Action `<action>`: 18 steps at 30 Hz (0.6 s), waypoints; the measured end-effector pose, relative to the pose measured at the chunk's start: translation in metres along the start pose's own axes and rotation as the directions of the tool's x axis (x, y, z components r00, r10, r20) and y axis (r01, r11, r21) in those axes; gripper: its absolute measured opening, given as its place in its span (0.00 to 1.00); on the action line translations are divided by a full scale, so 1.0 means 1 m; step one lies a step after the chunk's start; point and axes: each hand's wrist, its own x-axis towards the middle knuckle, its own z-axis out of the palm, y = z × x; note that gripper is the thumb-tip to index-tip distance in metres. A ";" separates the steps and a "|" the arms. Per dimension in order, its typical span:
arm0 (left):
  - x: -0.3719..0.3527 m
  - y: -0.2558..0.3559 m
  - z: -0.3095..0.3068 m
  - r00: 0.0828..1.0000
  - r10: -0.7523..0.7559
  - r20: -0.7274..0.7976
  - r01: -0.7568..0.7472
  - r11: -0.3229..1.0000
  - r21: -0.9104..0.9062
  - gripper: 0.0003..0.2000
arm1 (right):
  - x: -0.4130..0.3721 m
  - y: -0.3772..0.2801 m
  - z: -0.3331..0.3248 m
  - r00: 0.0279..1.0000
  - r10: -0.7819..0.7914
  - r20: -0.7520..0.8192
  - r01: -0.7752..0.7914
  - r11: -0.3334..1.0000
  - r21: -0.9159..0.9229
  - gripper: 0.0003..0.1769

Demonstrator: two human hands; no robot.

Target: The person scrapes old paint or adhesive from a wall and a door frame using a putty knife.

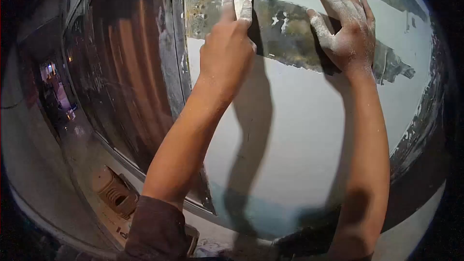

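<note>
My left hand [227, 48] is closed on a small flat pale piece [238, 4], its kind unclear, pressed to the surface near the panel's upper left. Two fingertips show on the piece's face. My right hand [347, 36] rests against the same panel on the right, fingers spread and dusted with white powder, holding nothing. The panel [295, 130] is mostly smooth white. A dark, mottled bare band [290, 34] with ragged edges runs across it between the hands. Another dark patch [394, 63] shows beside my right wrist.
A dark reddish-brown door [125, 67] with a grey frame [171, 53] stands left of the panel. On the floor at lower left sit a brown plastic stool [113, 191] and a cardboard piece [108, 224]. A lit passage [55, 87] lies far left.
</note>
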 end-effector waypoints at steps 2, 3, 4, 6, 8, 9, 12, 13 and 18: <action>0.000 0.003 0.000 0.999 -0.034 0.034 0.033 0.999 0.016 0.16 | -0.002 0.002 0.001 1.000 0.008 -0.017 -0.008 1.000 0.023 0.28; -0.004 0.000 0.003 0.995 0.070 -0.068 -0.069 0.998 0.007 0.17 | -0.001 0.013 0.013 0.999 -0.052 -0.015 0.050 0.991 -0.123 0.27; -0.004 -0.003 0.005 0.995 0.073 -0.071 -0.073 0.997 0.009 0.17 | -0.006 0.020 0.018 0.998 -0.052 -0.021 0.049 0.991 -0.123 0.27; -0.001 0.001 0.000 1.000 0.019 0.005 -0.019 1.000 0.012 0.17 | -0.006 0.019 0.018 0.998 -0.044 -0.047 0.040 0.996 -0.076 0.26; 0.001 0.003 0.003 0.995 0.043 -0.088 -0.043 0.999 -0.001 0.16 | -0.006 0.018 0.018 0.999 -0.035 -0.030 0.031 0.993 -0.111 0.27; -0.003 0.002 0.006 0.998 0.032 -0.061 -0.032 0.999 0.001 0.16 | -0.006 0.018 0.018 0.999 -0.040 -0.033 0.037 0.994 -0.107 0.27; 0.000 0.005 0.000 1.000 -0.009 0.027 0.009 1.000 0.005 0.16 | -0.007 0.018 0.018 0.998 -0.034 -0.043 0.030 0.994 -0.107 0.27; 0.003 0.002 0.001 1.000 -0.003 0.014 0.003 1.000 0.002 0.17 | -0.007 0.018 0.019 0.999 -0.029 -0.042 0.024 0.994 -0.105 0.27; -0.005 -0.002 0.006 0.997 0.070 -0.030 -0.070 0.997 -0.010 0.18 | -0.002 -0.009 0.002 0.997 0.045 -0.069 -0.044 0.999 0.027 0.28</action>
